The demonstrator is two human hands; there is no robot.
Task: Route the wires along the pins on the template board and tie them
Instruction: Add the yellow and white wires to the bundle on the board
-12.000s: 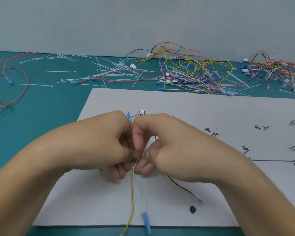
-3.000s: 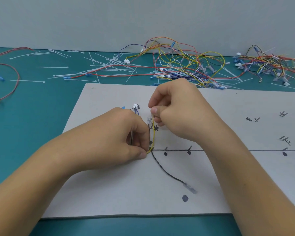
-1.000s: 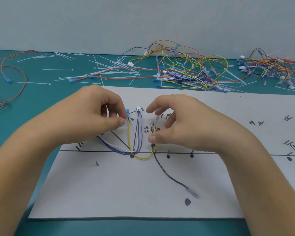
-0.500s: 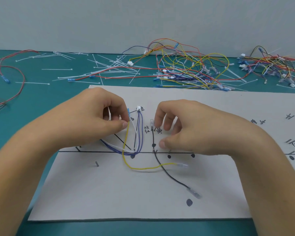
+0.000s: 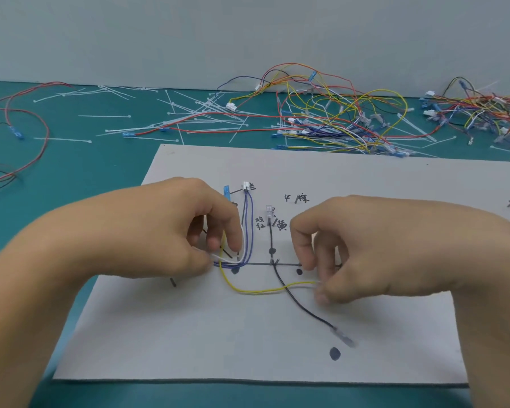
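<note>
Head view: slack, curved yellow wire (image 5: 256, 290)

Both forearms reach in over the board's (image 5: 248, 348) near edge, the left hand (image 5: 186, 237) curled knuckles-up, pinching the wires (image 5: 247, 248) between thumb and fingers, the right hand (image 5: 365, 248) arched, fingertips down, nipping the yellow wire's (image 5: 256, 291) end.

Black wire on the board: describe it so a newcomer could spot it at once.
Start at the white template board. Near its middle, the black wire runs from a clear terminal near the handwriting down past the drawn line to a second terminal beside a black dot. It is the board's only black wire; the yellow wire crosses it.
</note>
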